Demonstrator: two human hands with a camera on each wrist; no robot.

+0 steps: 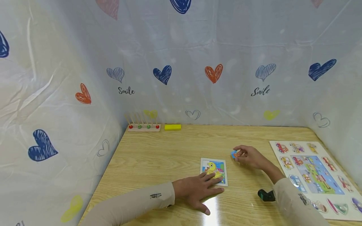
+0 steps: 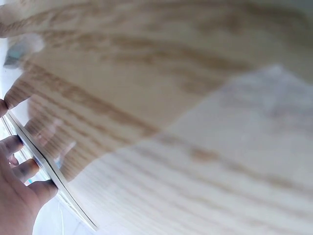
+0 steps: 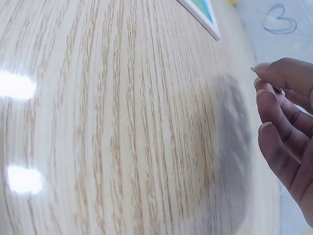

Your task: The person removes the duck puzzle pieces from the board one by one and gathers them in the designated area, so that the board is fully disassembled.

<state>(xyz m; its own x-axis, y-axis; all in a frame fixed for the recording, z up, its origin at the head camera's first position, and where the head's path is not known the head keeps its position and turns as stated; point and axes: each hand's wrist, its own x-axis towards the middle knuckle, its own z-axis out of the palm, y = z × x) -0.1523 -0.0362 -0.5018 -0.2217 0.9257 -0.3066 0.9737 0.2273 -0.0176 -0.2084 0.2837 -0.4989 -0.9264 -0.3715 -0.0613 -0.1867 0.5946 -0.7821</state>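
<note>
A small square duck jigsaw puzzle (image 1: 220,165) with a white frame lies on the wooden table, a blank white patch showing at its upper left corner. Across its lower part rests my left hand (image 1: 199,190), fingers spread and straight. In the left wrist view, the fingertips of my left hand (image 2: 19,188) press along the frame's edge. To the right of the puzzle, my right hand (image 1: 252,157) pinches a small blue and orange puzzle piece (image 1: 234,154) between thumb and fingers. The right wrist view shows this hand (image 3: 291,120) above the table, the piece mostly hidden.
A larger board with vehicle and toy pictures (image 1: 308,150) lies at the right. Near the right forearm is a small black object (image 1: 266,195). At the back left stand a pegged rack with red and green beads (image 1: 144,128) and a yellow block (image 1: 172,127). Patterned curtains surround the table.
</note>
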